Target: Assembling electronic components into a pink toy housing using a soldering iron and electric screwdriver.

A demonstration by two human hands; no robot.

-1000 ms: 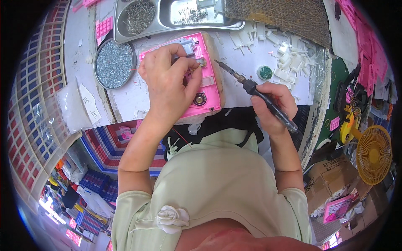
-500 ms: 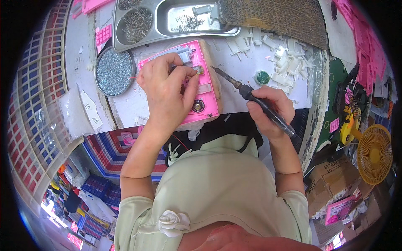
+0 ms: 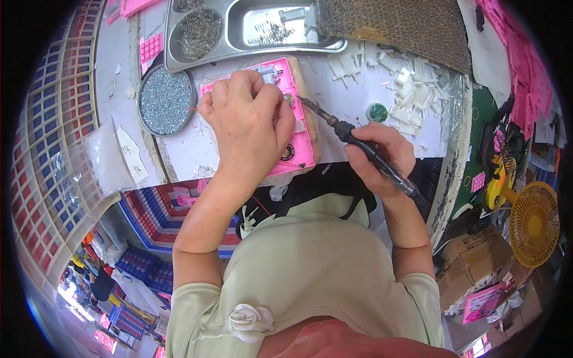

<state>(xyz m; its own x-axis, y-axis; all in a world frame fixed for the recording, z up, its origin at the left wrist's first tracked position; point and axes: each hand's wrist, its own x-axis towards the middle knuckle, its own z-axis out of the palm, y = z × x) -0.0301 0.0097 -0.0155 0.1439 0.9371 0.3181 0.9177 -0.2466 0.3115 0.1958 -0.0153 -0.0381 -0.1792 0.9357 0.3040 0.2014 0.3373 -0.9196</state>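
Note:
A pink plastic casing (image 3: 303,138) lies face down or open on a pale pad (image 3: 307,113) at the table's front, with a grey motor-like part (image 3: 270,73), a small greenish board (image 3: 290,100) and a round black part (image 3: 287,153) inside. Over its left half my left hand (image 3: 246,122) is bent, fingers closed in a pinch; what they hold is hidden. A thin red wire pokes out beside that hand. In my right hand (image 3: 385,152) is a black soldering iron (image 3: 345,130), held like a pen. Its tip is at the small board, seemingly touching it.
A round dish of small metal pieces (image 3: 166,100) stands left of the casing. Behind is a steel tray (image 3: 239,51) with springs. White plastic parts (image 3: 418,98) and a small green-topped pot (image 3: 376,112) lie to the right. A yellow fan (image 3: 533,224) stands far right.
The soldering iron's tip has moved slightly left, closer to the small board. My left hand has shifted a little right and its fingers have curled further over the casing.

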